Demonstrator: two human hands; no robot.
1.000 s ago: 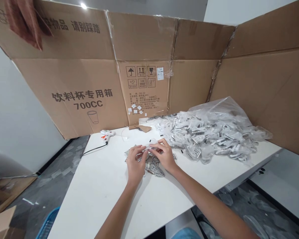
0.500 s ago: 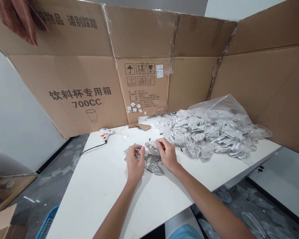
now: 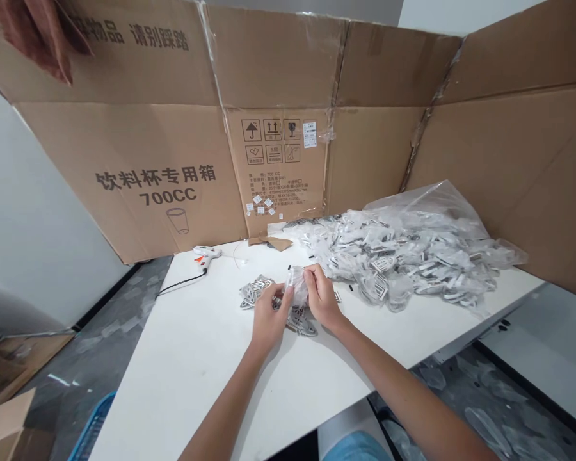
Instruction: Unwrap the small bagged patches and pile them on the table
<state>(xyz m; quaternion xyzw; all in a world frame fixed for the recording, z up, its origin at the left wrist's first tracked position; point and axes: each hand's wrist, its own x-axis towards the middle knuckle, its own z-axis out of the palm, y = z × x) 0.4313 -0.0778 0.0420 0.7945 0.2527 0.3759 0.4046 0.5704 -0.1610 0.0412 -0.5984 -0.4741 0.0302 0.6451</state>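
Observation:
My left hand (image 3: 269, 315) and my right hand (image 3: 321, 296) meet over the white table (image 3: 196, 365), both pinching a small clear plastic sleeve (image 3: 296, 288) held between them. Under and beside my hands lie a few grey shield-shaped patches (image 3: 255, 288), one (image 3: 303, 325) just below my right wrist. A large heap of the same patches in clear sleeves (image 3: 398, 262) spreads to the right of my right hand, partly under a loose clear plastic bag (image 3: 427, 205).
A tall wall of opened cardboard boxes (image 3: 173, 160) stands behind and to the right of the table. A white glue gun (image 3: 205, 252) with a black cord lies at the back left. A cardboard scrap (image 3: 274, 242) rests near the boxes. A blue basket (image 3: 93, 432) sits on the floor at left.
My left hand has moved right from the loose patches and now joins my right hand on the clear sleeve, which has been lifted slightly and brought between both hands.

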